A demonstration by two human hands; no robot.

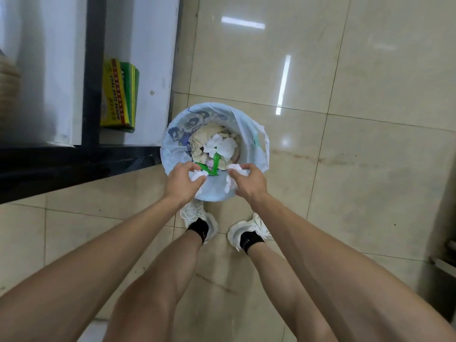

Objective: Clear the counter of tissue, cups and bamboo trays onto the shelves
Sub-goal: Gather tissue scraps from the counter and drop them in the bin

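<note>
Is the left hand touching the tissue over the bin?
Touching: the head view shows the left hand's fingers closed on white tissue above the bin.

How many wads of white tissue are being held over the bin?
2: one tissue wad in the left hand, one tissue wad in the right hand, both above the bin's near rim. More white tissue already lies inside.
</note>
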